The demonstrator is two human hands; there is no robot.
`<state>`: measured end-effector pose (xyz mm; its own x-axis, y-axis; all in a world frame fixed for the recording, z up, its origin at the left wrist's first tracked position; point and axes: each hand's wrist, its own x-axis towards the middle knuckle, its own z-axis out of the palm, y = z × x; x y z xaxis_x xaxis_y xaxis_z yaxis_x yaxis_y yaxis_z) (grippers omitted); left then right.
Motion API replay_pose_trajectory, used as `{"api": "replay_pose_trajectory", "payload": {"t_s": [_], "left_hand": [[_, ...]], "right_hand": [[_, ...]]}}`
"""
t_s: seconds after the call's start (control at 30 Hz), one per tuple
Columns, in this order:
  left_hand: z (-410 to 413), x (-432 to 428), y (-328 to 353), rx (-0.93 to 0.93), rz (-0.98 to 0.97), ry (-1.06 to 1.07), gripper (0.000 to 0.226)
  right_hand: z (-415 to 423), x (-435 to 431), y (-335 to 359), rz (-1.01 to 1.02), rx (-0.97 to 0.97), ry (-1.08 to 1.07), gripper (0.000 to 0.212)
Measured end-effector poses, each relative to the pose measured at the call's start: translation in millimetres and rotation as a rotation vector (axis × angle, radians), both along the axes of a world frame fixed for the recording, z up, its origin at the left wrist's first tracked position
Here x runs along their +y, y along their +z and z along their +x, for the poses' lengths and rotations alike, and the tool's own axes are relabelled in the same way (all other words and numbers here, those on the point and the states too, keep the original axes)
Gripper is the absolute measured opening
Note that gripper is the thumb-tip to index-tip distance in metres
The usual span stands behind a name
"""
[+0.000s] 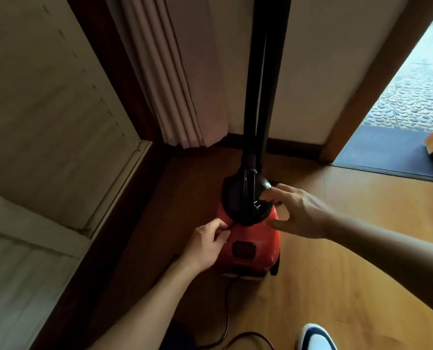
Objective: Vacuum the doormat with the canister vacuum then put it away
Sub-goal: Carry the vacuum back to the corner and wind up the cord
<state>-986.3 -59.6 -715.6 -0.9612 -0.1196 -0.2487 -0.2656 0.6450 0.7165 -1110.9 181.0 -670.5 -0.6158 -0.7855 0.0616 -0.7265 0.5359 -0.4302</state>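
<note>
The canister vacuum (255,238) stood on the wooden floor (336,261) beside the curtain (175,84), well apart from the doormat (376,150); its hard, smooth shell looked weighty and slippery, best lifted by the black top (238,198); my right grip (301,213) lay slack-fingered there; my left grip (205,243) curled against the red side, hold unclear.

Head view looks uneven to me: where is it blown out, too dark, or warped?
Head view: pebbled ground outside the doorway is washed out; red canister vacuum loses detail on its black top; wide lens bows the pale panelled wall.
</note>
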Motion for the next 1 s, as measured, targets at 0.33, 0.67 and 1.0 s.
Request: {"api": "replay_pose_trajectory", "payload": {"t_s": [0.33, 0.67, 1.0], "left_hand": [[3.3, -36.9, -9.9, 0.079, -0.183, 0.027, 0.011], [40.3, -55.7, -41.7, 0.016, -0.228, 0.126, 0.019], [35.5, -67.5, -46.1, -0.208, -0.270, -0.002, 0.059]], "right_hand": [[33.6, 18.2, -38.8, -0.026, 0.050, -0.019, 0.059], [89.9, 18.2, -73.2, -0.028, -0.030, -0.028, 0.051], [142.4, -8.7, -139.0, -0.248, 0.094, -0.162, 0.035]]}}
